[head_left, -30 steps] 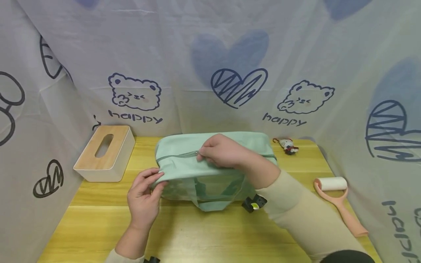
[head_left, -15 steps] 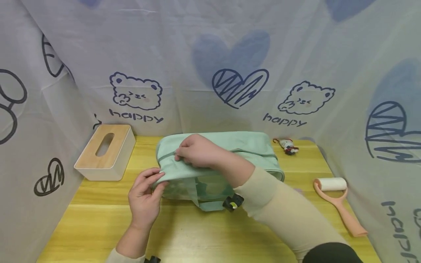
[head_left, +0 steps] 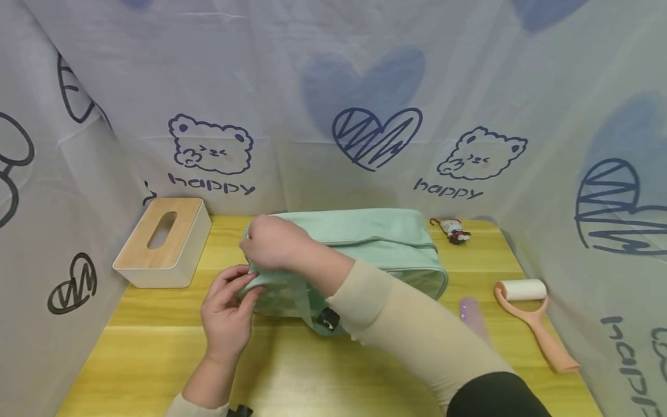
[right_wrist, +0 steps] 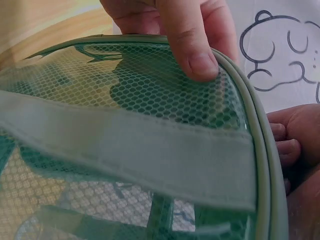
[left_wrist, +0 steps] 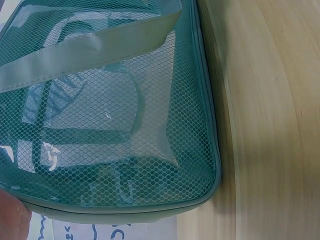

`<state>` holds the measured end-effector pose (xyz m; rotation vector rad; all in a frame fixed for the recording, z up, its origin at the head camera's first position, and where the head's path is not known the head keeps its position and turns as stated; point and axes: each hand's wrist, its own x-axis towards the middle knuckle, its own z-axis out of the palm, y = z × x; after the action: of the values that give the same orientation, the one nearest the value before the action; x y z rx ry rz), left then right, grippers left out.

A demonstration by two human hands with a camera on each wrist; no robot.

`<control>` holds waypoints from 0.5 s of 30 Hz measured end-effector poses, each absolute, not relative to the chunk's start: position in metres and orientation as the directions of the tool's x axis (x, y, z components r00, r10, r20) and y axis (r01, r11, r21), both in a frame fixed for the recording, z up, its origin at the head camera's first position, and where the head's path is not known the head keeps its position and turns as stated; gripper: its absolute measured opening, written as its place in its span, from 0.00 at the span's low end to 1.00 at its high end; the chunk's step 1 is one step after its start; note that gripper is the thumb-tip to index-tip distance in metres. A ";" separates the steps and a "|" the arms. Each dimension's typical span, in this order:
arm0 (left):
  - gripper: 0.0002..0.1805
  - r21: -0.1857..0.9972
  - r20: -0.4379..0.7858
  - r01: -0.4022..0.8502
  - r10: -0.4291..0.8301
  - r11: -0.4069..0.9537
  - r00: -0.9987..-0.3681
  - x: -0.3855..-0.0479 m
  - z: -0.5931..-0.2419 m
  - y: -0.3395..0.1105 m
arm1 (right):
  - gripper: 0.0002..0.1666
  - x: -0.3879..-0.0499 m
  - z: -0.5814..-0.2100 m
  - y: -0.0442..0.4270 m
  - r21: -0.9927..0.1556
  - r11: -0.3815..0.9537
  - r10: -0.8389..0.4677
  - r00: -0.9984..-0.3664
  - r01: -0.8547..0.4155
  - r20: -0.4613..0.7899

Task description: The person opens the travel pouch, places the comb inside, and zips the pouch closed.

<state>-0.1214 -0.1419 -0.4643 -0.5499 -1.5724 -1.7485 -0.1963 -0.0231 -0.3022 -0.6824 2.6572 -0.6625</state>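
A mint-green zip bag (head_left: 359,219) with a clear mesh front panel (left_wrist: 95,125) and a strap handle (right_wrist: 135,150) stands on the wooden table. My left hand (head_left: 229,318) grips its near left top corner; in the right wrist view the thumb (right_wrist: 192,50) presses on the mesh panel. At the bag's left end, my right hand (head_left: 276,242) has curled fingers at the top zipper, pinching the zipper pull, which the hand itself hides. To the right of that hand the zipper line (head_left: 401,242) runs together along the top.
A tissue box (head_left: 161,243) with a wooden lid stands at the left. Behind the bag's right end lies a small figurine (head_left: 452,230). A lint roller (head_left: 537,318) lies at the right, near a purple object (head_left: 471,313) partly under my right sleeve. Printed curtains (head_left: 292,87) surround the table.
My right hand has slid leftward along the top zipper to the bag's left end, drawing the pull with it. The purple object has come into sight. My left hand has stayed at its corner.
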 end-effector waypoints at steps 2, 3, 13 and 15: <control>0.11 0.672 0.722 0.741 -0.223 -0.002 -0.655 -0.121 -0.464 -0.143 | 0.32 -0.195 -0.303 -0.028 -0.466 0.800 -0.505 -0.843 -0.377 -0.186; 0.10 0.671 0.722 0.741 -0.223 -0.002 -0.655 -0.121 -0.464 -0.143 | 0.31 -0.194 -0.304 -0.030 -0.459 0.807 -0.496 -0.847 -0.371 -0.188; 0.10 0.674 0.717 0.738 -0.214 -0.026 -0.663 -0.119 -0.466 -0.144 | 0.30 -0.197 -0.309 -0.022 -0.473 0.799 -0.495 -0.853 -0.372 -0.164; 0.10 0.678 0.714 0.735 -0.217 -0.025 -0.666 -0.119 -0.465 -0.144 | 0.30 -0.197 -0.310 -0.019 -0.471 0.797 -0.494 -0.857 -0.378 -0.148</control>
<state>-0.1188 -0.1438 -0.4654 -0.5543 -1.5685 -1.7714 -0.1973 -0.0190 -0.3099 -0.6738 2.7232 -0.6324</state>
